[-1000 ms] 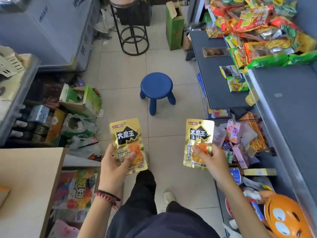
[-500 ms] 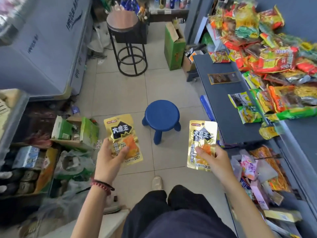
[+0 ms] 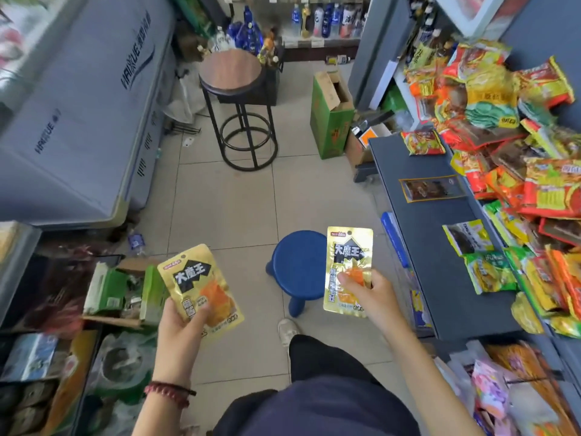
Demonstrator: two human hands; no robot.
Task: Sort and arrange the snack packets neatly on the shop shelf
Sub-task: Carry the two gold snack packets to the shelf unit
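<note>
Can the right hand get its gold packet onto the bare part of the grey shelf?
Probably yes: the right hand holds the gold packet close beside the grey shelf, and nothing visible stands between them.

Glossy gold foil, creased: left packet, left of the blue stool; right packet, in front of it. Smooth plastic: the blue stool. Wood-grain seat, black metal frame: tall stool beyond it. Matt grey: shelf to its right. Smooth pale tile: floor.

Shelf: packets lying heaped along its right side.
Floor: blue stool, tall stool and green carton standing on tiles.
</note>
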